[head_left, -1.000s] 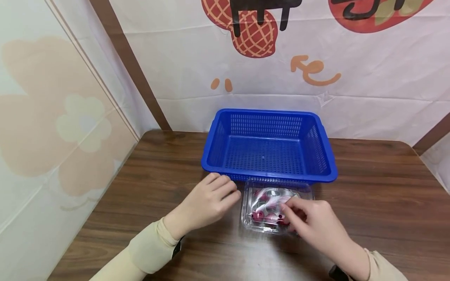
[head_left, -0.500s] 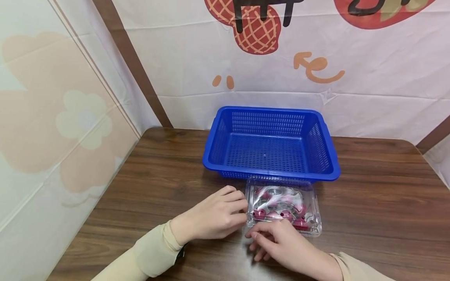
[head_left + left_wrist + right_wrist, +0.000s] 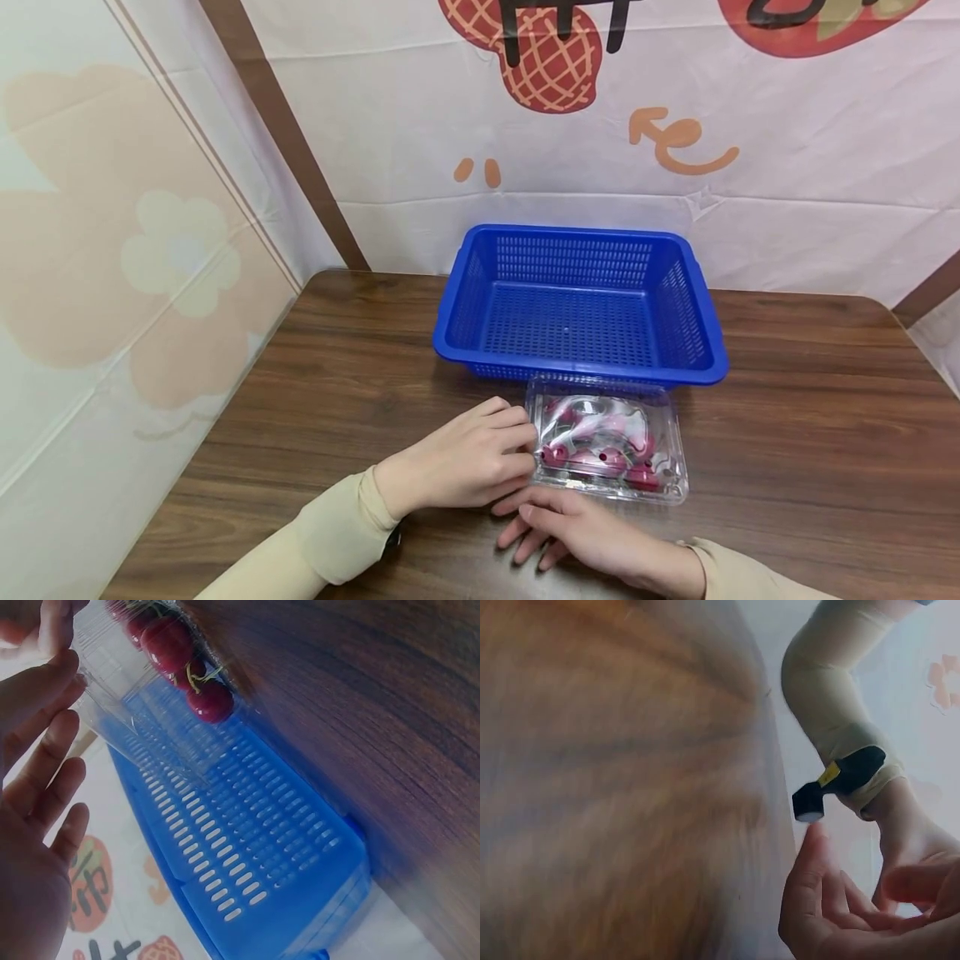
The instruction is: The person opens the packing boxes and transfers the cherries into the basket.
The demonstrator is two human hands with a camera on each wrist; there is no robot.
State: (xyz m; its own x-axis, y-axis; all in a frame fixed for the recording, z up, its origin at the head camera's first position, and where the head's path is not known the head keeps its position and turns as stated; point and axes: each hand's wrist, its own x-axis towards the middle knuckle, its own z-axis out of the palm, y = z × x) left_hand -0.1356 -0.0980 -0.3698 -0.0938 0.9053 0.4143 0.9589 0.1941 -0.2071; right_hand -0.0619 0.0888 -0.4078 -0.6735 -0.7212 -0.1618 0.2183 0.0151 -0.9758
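A clear plastic clamshell box (image 3: 604,450) of dark red cherries stands on the table, its lid lying over them. Several cherries (image 3: 166,645) with green stems show through its side in the left wrist view. My left hand (image 3: 468,458) is at the box's left edge, fingers loosely bent, their tips at or against the plastic; the left wrist view shows no clear grip. In front of the box's near left corner, my right hand (image 3: 573,527) has its fingers spread loosely and holds nothing. The right wrist view shows its fingers (image 3: 810,877) near the left hand.
A blue perforated basket (image 3: 577,369) stands right behind the box, by the printed wall cloth (image 3: 405,125). Brown wooden table (image 3: 810,433) extends to both sides. A black wrist camera (image 3: 847,776) is on the left sleeve.
My right hand has left the box's top and moved left and toward me, to in front of the box. My left hand has shifted slightly right and nearer, up to the box's left edge.
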